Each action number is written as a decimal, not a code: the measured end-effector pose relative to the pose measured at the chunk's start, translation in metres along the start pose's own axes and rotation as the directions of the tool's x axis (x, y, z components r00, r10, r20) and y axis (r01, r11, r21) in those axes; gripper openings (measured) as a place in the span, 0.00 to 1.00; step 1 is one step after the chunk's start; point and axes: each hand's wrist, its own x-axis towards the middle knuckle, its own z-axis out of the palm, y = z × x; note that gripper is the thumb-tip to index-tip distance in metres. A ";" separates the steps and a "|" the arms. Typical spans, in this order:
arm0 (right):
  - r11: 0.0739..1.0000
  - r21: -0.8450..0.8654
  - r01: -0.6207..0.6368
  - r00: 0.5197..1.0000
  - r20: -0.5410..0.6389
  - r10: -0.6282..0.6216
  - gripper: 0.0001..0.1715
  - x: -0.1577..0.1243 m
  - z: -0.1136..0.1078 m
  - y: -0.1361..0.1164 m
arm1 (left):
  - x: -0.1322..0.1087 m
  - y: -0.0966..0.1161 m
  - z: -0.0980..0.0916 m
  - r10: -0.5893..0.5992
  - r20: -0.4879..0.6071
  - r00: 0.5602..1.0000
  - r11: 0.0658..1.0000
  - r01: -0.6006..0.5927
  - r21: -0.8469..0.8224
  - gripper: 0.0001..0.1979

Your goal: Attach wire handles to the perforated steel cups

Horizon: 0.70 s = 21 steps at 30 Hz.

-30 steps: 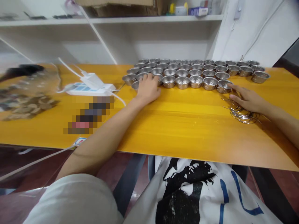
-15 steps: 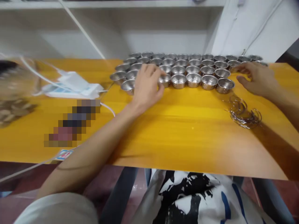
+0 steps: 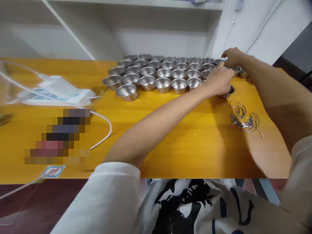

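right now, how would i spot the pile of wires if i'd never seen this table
Find the yellow table, then the block of metal cups along its back. The pile of wires lies nearer the viewer, in front of the block's right end. Unlike the round cups, it is a loose tangle of thin, shiny, curved strands.

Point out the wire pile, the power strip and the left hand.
Wire pile [image 3: 245, 124], head view: its dense lower loops.
Power strip [image 3: 84, 97], head view: its white right end.
Left hand [image 3: 220, 81], head view: the back of it.
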 end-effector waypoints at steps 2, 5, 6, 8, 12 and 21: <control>0.997 -0.025 -0.070 0.994 0.087 0.072 0.15 0.006 0.008 0.002 | 0.029 -0.001 0.011 -0.027 0.038 0.999 0.998 0.025 0.057 0.16; 0.991 -0.079 -0.113 0.979 0.164 0.124 0.15 0.011 0.017 0.005 | 0.049 -0.002 0.022 -0.062 0.075 0.995 0.993 0.053 0.109 0.22; 0.989 -0.083 -0.119 0.975 0.177 0.132 0.15 0.012 0.020 0.006 | 0.053 -0.002 0.024 -0.070 0.064 0.995 0.991 0.062 0.119 0.21; 0.988 -0.094 -0.119 0.971 0.197 0.135 0.15 0.014 0.024 0.007 | 0.057 -0.003 0.029 -0.083 0.041 0.996 0.988 0.077 0.132 0.18; 0.987 -0.134 -0.084 0.968 0.223 0.113 0.17 0.024 0.022 0.007 | 0.062 -0.003 0.037 -0.068 0.042 0.997 0.983 0.060 0.175 0.18; 0.973 -0.232 -0.018 0.978 0.199 0.065 0.31 0.058 -0.026 -0.003 | 0.032 0.042 0.003 0.112 0.031 0.993 0.973 -0.116 0.199 0.14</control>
